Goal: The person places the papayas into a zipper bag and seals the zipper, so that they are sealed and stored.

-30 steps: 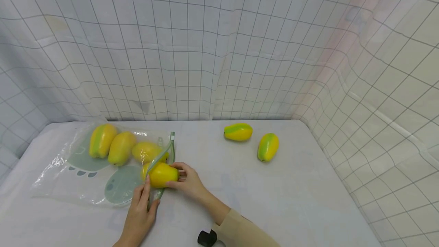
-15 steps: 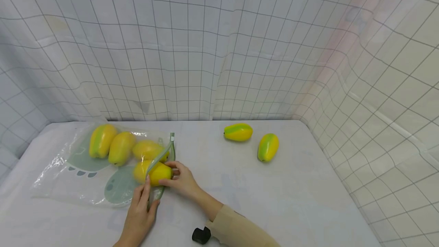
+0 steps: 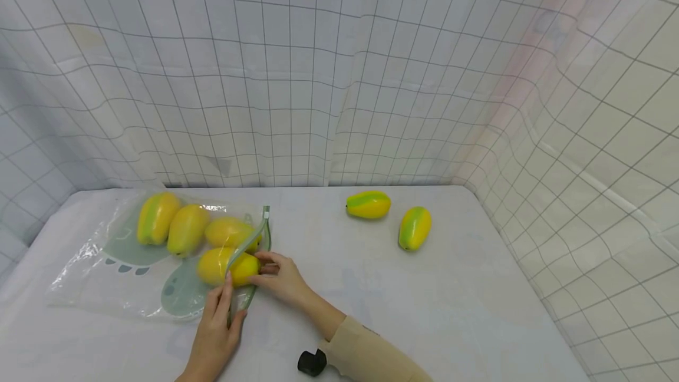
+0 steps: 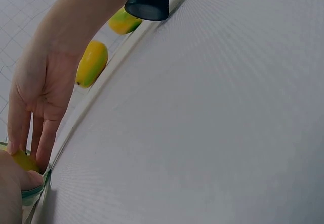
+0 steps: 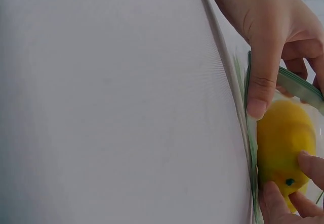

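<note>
A clear zip bag with green print and a green zip edge lies flat at the left of the table. Several yellow-green papayas are inside it, among them one papaya near the middle. Another papaya lies mostly inside the bag's mouth, its near end poking out past the zip edge. My right hand holds that end between thumb and fingers; in the right wrist view the papaya shows its stem end among the fingertips. My left hand pinches the bag's green zip edge with thumb and fingers.
Two more papayas lie on the white table at the back right: one papaya on its side, another papaya beside it. A black wrist camera sits by the right sleeve. Gridded curtains stand behind the table and at its sides.
My right hand has moved left, pushing the papaya deeper into the bag. The left hand keeps its place on the zip edge.
</note>
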{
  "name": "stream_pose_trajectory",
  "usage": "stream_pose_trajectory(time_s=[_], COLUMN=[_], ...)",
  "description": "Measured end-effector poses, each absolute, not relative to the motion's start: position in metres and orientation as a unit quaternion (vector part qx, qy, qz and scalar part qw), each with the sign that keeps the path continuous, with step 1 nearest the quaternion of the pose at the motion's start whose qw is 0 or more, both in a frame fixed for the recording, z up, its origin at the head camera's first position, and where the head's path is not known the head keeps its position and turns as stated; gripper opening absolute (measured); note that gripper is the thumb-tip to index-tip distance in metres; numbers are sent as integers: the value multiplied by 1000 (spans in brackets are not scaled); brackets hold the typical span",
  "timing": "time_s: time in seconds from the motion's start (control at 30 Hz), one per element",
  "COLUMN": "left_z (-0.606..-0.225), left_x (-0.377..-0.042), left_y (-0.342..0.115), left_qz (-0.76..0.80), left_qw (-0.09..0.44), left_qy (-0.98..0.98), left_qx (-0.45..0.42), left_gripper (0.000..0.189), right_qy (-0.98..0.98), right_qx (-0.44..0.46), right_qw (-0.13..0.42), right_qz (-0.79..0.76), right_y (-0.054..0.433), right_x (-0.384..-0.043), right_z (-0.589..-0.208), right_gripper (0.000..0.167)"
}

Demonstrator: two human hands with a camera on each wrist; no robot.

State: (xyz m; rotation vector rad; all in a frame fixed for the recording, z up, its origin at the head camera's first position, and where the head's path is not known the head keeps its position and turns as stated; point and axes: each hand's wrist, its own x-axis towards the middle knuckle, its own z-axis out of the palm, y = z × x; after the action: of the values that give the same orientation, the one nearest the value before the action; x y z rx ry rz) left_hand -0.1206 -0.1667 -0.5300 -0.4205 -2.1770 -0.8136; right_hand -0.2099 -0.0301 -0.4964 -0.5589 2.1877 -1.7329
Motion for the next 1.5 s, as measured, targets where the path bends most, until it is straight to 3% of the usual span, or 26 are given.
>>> stream_pose_trajectory(time_s=[0.3, 1.07, 1.37, 1.5], left_z=[-529, -530, -530, -530], left_x=[-121, -121, -121, -120], left_y=[-166, -167, -167, -167], left_qz=[-323, -323, -325, -326], left_qw=[381, 375, 368, 367], left_qy=[-851, -854, -857, -858], left_qx=[-165, -162, -155, -153], left_gripper=[69, 70, 71, 70], right_qy=[754, 751, 731, 711], right_qx=[-213, -170, -148, -133], right_qw=[127, 139, 124, 89], right_qz=[-608, -622, -655, -685], right_y=[-39, -50, -30, -12], right_x=[-213, -211, -216, -222], right_z=[-500, -499, -492, -485], right_gripper=[42, 41, 41, 42])
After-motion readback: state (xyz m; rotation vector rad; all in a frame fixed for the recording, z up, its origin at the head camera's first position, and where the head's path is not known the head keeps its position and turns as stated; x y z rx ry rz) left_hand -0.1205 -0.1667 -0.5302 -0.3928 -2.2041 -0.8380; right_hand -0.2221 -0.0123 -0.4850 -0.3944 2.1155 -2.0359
